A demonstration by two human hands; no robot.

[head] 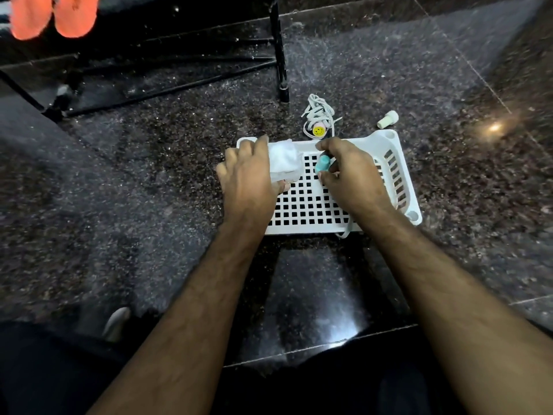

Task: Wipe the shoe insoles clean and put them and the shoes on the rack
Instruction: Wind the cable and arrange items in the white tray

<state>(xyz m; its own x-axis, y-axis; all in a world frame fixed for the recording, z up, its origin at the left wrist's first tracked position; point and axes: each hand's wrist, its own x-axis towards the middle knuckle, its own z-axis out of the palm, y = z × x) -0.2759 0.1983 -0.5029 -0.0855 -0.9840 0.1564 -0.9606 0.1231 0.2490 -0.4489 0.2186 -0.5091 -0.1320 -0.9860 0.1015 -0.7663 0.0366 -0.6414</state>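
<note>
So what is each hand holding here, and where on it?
The left hand grips a white cloth by its near edge. The right hand pinches a small teal object at its lower end; what it is cannot be told.

Tray (398, 163) sits on floor (449, 220) at frame centre. Left hand (248, 172) over tray's left end, on a cloth (284, 161). Right hand (350, 172) over tray middle, pinching a small bottle (323, 166). Cord bundle (318, 118) just above tray's top edge; cap (387, 119) to its right. Rack (278, 55) upper left; two insoles (51, 16) at its top-left corner.
</note>
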